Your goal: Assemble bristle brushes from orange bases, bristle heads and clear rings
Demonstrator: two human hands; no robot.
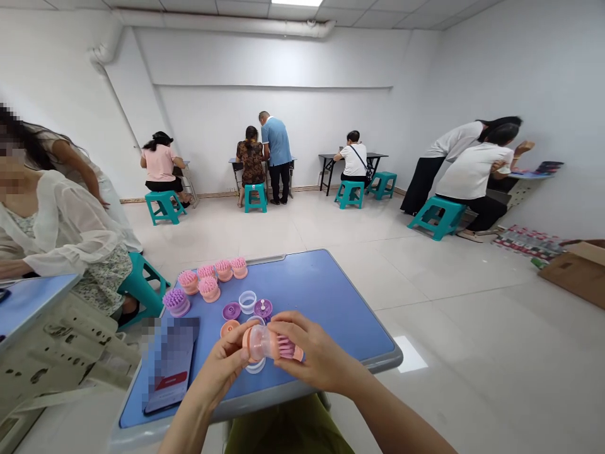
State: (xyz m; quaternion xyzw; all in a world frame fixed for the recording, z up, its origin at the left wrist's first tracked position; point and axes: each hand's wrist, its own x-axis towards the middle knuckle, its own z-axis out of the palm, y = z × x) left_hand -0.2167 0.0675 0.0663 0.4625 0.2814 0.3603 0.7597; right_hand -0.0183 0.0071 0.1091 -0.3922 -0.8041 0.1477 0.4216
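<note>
My left hand [218, 364] and my right hand [314, 348] both grip a pink silicone massage brush [269, 344] above a blue folding table [331, 302]. The left hand holds its clear plastic cup, and the right holds its bristled end. A clear plastic ring [256, 366] lies just under the hands. Farther up the table stand several pink brushes [209, 289] and one purple brush [176, 302]. Two purple discs [231, 311], a clear ring [247, 302] and an orange disc [229, 327] lie nearer my hands. A phone [170, 362], partly blurred, lies left of my left hand.
A seated person [61, 233] with a small blue table [33, 302] is close on the left, beside a beige perforated panel [61, 353]. A cardboard box [579, 271] stands at right. Several people sit on teal stools [255, 198] along the far walls.
</note>
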